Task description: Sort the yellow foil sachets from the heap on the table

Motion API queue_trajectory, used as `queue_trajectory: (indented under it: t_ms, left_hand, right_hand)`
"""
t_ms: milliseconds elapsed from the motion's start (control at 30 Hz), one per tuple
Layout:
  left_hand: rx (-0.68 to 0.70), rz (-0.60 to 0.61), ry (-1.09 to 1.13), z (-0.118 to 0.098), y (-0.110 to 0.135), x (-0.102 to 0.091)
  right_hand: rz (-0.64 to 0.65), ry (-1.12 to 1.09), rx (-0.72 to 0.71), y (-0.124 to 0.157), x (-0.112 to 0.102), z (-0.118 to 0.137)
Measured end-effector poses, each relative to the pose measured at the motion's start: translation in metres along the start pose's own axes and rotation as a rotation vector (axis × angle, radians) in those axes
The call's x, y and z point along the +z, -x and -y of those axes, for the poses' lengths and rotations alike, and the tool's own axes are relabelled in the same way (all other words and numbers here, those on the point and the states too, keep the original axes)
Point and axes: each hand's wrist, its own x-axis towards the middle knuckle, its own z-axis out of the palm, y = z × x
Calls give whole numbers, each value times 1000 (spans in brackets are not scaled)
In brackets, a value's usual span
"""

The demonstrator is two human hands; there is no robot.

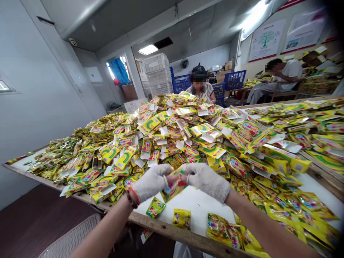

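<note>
My left hand [153,182] and my right hand [208,181], both in white knit gloves, meet above the near part of the white tabletop [193,200]. Between them they grip a small yellow-green printed pack [174,188] with red on it. It is blurred, so I cannot tell whether it is a carton or a sachet. Below my left hand lies a green sachet [156,208]. A yellow sachet [182,219] rests by the table's front edge, and several more yellow sachets [219,227] are under my right forearm. Just beyond my hands rises a heap of small yellow cartons [185,132], many with open flaps.
A wooden rim [172,233] borders the table. More sachets [53,154] spread at the left. Across the heap sits a person [208,91]; another person [287,73] sits at the back right. White crates [158,73] and blue crates [235,79] stand behind.
</note>
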Motion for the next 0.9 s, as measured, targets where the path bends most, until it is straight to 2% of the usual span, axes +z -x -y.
queue_trajectory:
  t_ms: [67, 100, 167, 233, 267, 300, 367, 400, 433, 500, 567, 633, 733, 833, 900]
  left_hand:
    - [-30, -46, -74, 6, -6, -15]
    - [-77, -115, -161, 13, -10, -22]
    - [-148, -210, -283, 35, -18, -29]
    - [-206, -274, -387, 63, -26, -28]
    - [-231, -305, -431, 76, -30, -25]
    - [-250, -332, -471, 87, -33, -21]
    - [-276, -367, -527, 104, -39, -12]
    - [-283, -374, -542, 109, -41, -9]
    - [-289, -377, -549, 112, -42, -6]
    - [-290, -384, -539, 114, -42, -4]
    - [-279, -394, -494, 114, -38, -3]
    - [-265, -401, -412, 113, -31, -1]
    - [-268, -397, -217, 114, -22, 4]
    - [-284, -394, 12, 113, -15, 12]
    - [-274, -384, 143, 108, -10, 21]
  right_hand:
    - [-195, -289, -67, 5, -27, 10]
    - [-368, -459, -122, 10, -44, 12]
    - [-567, -650, -211, 20, -73, 12]
    - [-645, -799, -239, 27, -88, 7]
    - [-644, -806, -211, 29, -86, 4]
    - [-611, -722, -147, 29, -78, 0]
    - [-478, -530, -20, 23, -48, -8]
    - [-314, -177, 106, 17, -29, -13]
    - [-205, -45, 173, 10, -9, -18]
    - [-120, 133, 243, -6, 25, -29]
    - [-116, 290, 295, -19, 49, -40]
    - [-120, 428, 342, -28, 61, -51]
    - [-81, 529, 365, -30, 65, -62]
    - [-5, 525, 342, -22, 62, -64]
    - [52, 440, 351, -16, 58, -59]
